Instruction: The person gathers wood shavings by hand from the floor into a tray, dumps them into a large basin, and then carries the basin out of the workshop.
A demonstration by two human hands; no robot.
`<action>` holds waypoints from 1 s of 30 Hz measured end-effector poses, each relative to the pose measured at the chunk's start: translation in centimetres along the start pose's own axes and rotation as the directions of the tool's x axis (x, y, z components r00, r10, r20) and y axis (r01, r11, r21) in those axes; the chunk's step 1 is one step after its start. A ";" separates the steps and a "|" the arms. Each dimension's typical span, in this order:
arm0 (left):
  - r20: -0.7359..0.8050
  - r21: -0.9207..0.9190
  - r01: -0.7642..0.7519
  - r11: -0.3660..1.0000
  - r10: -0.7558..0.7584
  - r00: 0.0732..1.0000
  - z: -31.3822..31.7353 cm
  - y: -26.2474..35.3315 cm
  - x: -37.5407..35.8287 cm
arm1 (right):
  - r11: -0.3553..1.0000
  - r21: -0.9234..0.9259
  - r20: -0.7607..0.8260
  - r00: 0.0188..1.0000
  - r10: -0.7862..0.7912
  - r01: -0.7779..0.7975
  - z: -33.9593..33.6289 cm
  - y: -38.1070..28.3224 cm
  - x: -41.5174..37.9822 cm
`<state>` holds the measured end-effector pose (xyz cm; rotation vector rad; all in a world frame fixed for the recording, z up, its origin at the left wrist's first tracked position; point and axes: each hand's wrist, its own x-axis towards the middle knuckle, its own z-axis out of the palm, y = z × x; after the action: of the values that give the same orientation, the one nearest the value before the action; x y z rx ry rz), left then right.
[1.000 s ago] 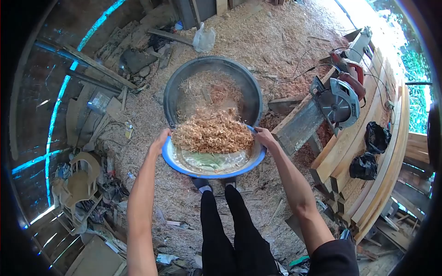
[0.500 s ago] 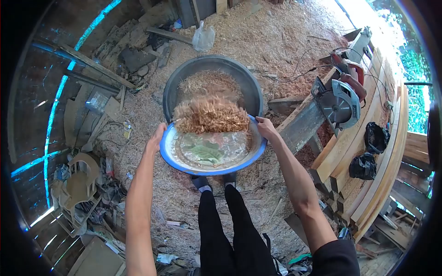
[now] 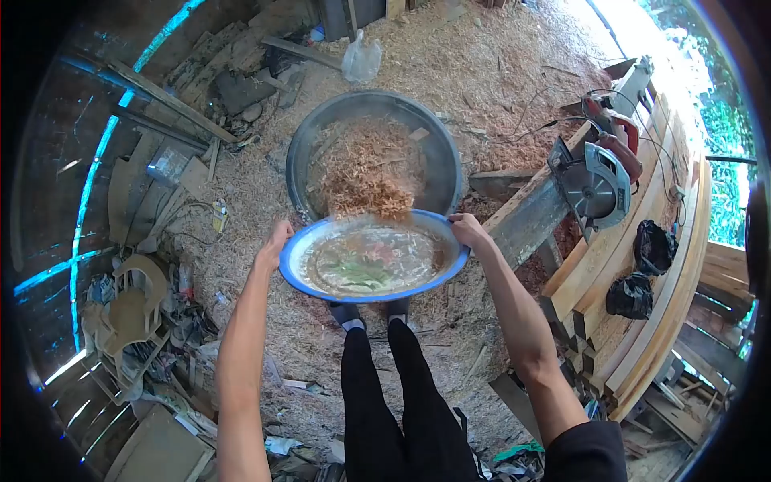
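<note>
My left hand (image 3: 275, 241) and my right hand (image 3: 467, 230) grip opposite sides of the blue rim of a wide, shallow basin (image 3: 373, 265). Its inside shows a faded green leaf pattern and little else but dusty residue. Beyond its far edge, a large dark tub (image 3: 441, 153) sits on the floor. Brown wood shavings (image 3: 365, 173) lie in the tub, and a loose clump falls over the basin's far rim into it. Haze hangs above the tub.
A circular saw (image 3: 594, 189) rests on a wooden beam at the right, beside stacked planks (image 3: 578, 297) with black plastic bags (image 3: 631, 295). A white plastic bag (image 3: 361, 58) lies behind the tub. Scrap and a broken chair (image 3: 132, 309) stand at the left.
The shavings that filled the far half of the basin have slid forward off it into the tub. The basin now holds almost none, and both hands still grip it.
</note>
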<state>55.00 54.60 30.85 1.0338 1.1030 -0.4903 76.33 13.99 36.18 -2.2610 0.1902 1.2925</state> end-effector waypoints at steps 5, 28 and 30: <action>0.008 -0.011 0.031 0.999 -0.031 0.999 0.3 -1.9 -0.9 | 0.993 0.069 -0.060 0.994 -0.087 0.091 1.1 1.9 -1.3; -0.610 -0.244 -0.249 0.937 0.051 0.791 -12.1 -33.7 -13.9 | 0.738 -0.260 0.130 0.780 -0.612 0.623 27.9 3.3 -6.9; -0.602 -0.298 -0.316 0.901 0.080 0.794 -14.5 -39.4 -13.7 | 0.743 -0.309 0.230 0.805 -0.547 0.594 32.7 2.8 -5.7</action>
<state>11.98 46.56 25.04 0.9516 1.5315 0.2492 47.37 27.39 26.67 -2.2424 -0.8090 1.1763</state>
